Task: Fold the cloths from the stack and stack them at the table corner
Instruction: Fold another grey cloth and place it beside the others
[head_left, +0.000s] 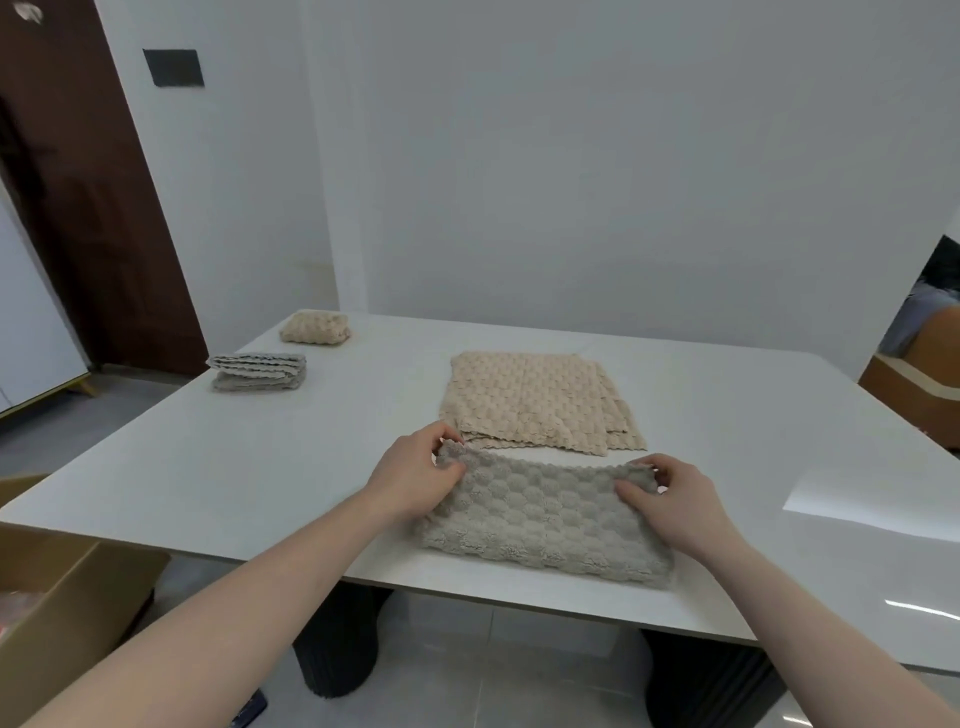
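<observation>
Cloth (540, 519), grey, folded, near table (260, 467) edge; left hand (415, 480) and right hand (670, 501) each pinching 1 far corner.

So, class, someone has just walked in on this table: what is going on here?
A person is folding a grey cloth at the near edge of the white table. The left hand and right hand each pinch one of its far corners. Behind it lies a flat pile of beige cloths. At the far left corner sit a folded grey stack and a folded beige cloth.
</observation>
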